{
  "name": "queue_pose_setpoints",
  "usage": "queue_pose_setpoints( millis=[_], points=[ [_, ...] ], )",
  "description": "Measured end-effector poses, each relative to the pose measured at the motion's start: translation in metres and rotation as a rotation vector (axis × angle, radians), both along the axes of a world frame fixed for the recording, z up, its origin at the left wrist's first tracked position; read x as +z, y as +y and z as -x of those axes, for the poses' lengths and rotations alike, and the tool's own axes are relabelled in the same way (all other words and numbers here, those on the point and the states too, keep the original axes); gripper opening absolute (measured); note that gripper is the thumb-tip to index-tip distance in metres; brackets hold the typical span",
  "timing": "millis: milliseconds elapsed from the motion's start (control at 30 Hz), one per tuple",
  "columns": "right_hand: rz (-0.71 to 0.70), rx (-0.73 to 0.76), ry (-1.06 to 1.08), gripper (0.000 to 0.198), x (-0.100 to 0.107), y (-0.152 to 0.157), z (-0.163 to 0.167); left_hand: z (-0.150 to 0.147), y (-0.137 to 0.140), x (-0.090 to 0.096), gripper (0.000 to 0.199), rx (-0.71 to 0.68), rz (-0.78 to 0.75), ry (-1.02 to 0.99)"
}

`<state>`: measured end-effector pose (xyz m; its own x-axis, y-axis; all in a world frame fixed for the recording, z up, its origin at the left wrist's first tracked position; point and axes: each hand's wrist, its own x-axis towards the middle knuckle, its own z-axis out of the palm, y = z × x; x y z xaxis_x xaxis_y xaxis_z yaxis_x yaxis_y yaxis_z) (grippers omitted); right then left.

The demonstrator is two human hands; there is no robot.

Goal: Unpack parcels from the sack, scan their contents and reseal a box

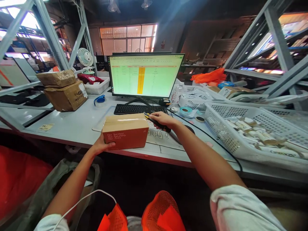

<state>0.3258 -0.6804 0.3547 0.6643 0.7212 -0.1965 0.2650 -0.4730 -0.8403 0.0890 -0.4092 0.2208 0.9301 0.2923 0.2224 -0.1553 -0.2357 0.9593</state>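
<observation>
A brown cardboard box (127, 136) with white lettering stands at the front edge of the desk, clear tape along its top seam. My left hand (102, 144) grips its left end, thumb across the printed front. In my right hand (161, 119) is a black and yellow utility knife (157, 123), held in closed fingers. Its tip is at the upper right corner of the box; whether it touches the cardboard I cannot tell. Behind the box lies a black keyboard (125, 109), below a monitor (125, 75) showing a spreadsheet.
White baskets (216, 128) filled with small packages stand on the right. Two taped cartons (67, 96) are stacked on the left, near blue tape-like object (99, 100). A blue tape roll (186, 110) and a black cable (216, 142) lie right of the keyboard. An open sack (92, 173) stands below.
</observation>
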Motion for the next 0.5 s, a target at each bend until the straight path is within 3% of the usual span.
queue_pose_setpoints(
  millis=[100, 500],
  points=[
    [-0.024, 0.014, 0.017, 0.026, -0.002, -0.011, 0.002, -0.007, 0.002, 0.006, 0.071, -0.021, -0.019, 0.026],
    [-0.024, -0.046, 0.091, 0.031, -0.002, -0.044, 0.042, -0.015, 0.007, -0.004, 0.074, -0.049, 0.064, 0.054]
  ],
)
